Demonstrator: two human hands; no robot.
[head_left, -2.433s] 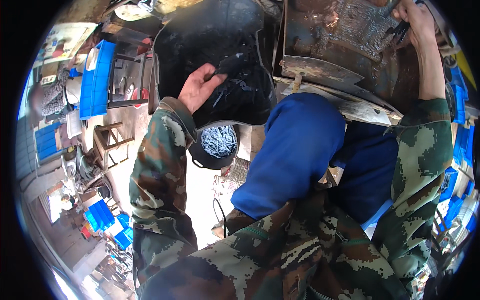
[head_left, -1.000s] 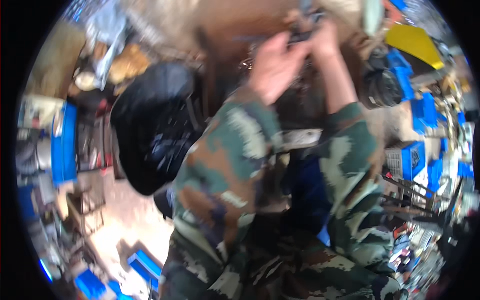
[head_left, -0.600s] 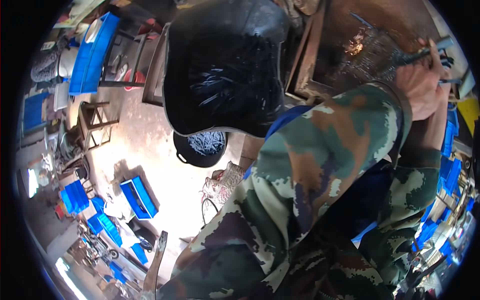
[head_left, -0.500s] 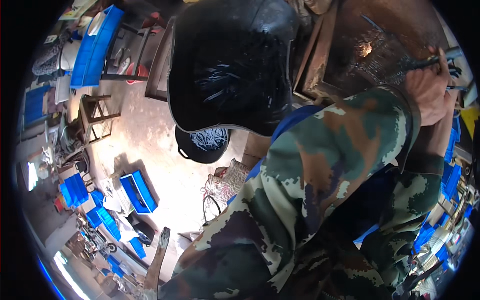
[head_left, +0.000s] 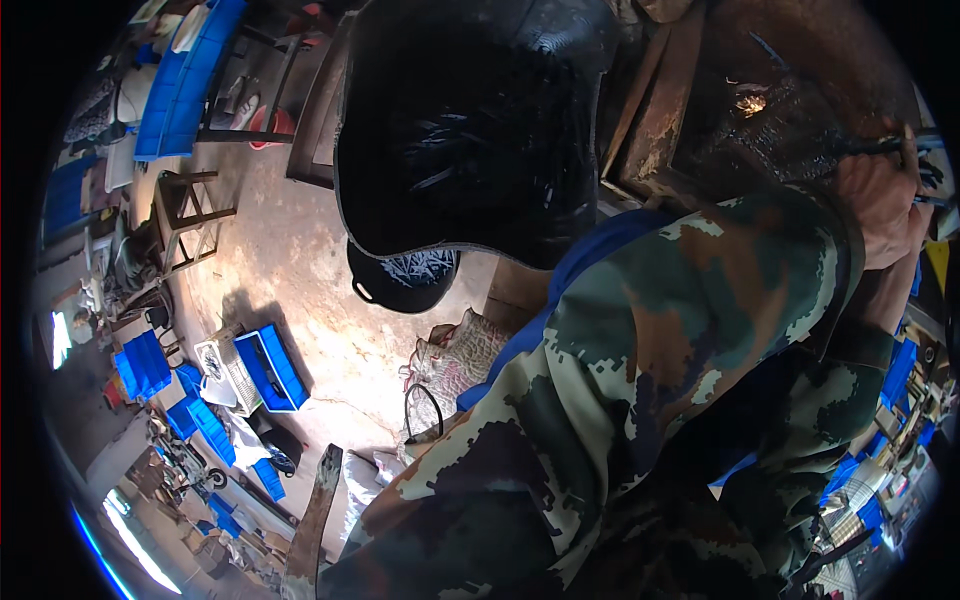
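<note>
Both my hands are together at the right edge. My left hand [head_left: 872, 208] is closed, its knuckles turned up; what lies in its palm is hidden. My right hand [head_left: 917, 222] is mostly behind it, with fingers reaching up over a dark rod-shaped handle [head_left: 885, 146]. Left of the handle, a small glowing orange spot [head_left: 750, 105] shows on a dark, wet-looking work surface [head_left: 830, 60]. A large black basin [head_left: 375, 150] with thin shiny slivers stands left of that surface. My camouflage sleeves cross the lower view.
A worn brown frame [head_left: 650, 150] edges the work surface. Below the basin, a black bucket [head_left: 390, 296] holds thin metal pieces. A patterned sack [head_left: 460, 360], a blue crate [head_left: 272, 370] and a wooden stool [head_left: 195, 220] stand on the floor. A wooden post [head_left: 318, 510] rises at lower left.
The view has shifted slightly, so the basin, frame and glowing spot sit a little farther right. My hands stay together by the handle, slightly lower in the picture.
</note>
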